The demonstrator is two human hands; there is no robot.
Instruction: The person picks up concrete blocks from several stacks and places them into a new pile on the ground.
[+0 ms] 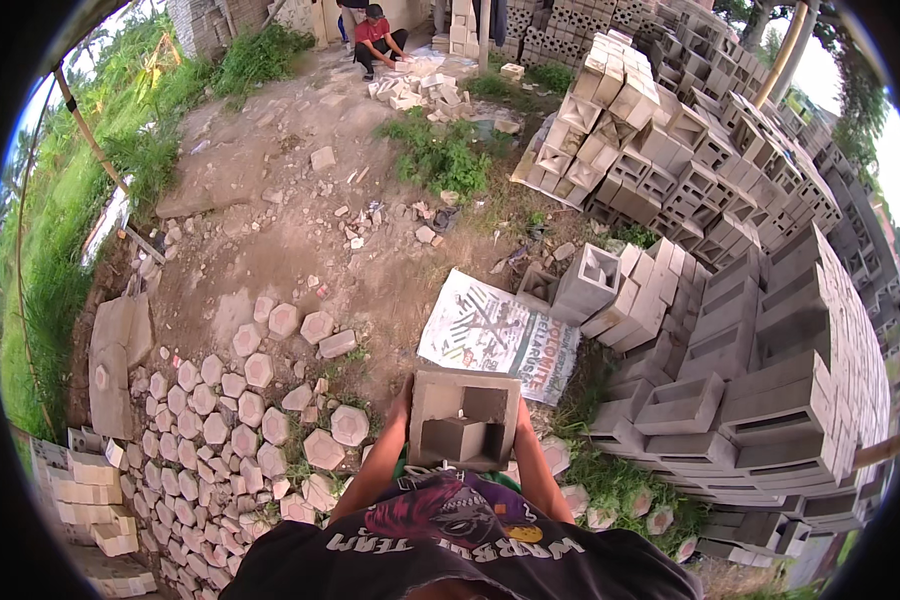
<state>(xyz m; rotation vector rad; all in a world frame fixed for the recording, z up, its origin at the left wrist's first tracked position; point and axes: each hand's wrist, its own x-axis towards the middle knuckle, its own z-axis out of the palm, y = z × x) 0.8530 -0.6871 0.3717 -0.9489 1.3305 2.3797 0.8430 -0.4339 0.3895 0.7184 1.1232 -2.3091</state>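
Note:
A grey concrete ventilation block (460,440), square with a recessed hollow inside, is held close in front of my body. My left hand (403,402) grips its left side, and my right hand (523,417) presses on its right side; the fingers of both are partly hidden by the block. Just beyond the block a white printed sack (485,325) lies flat on the ground. Beside the sack's right edge stands a short row of similar concrete blocks (588,280).
Tall stacks of concrete blocks (710,180) curve along the right side. Hexagonal paving stones (270,425) cover the ground at left. Farther off, a person in a red top (375,38) squats by a pile of pale blocks (425,92). Weeds (435,150) and rubble lie between.

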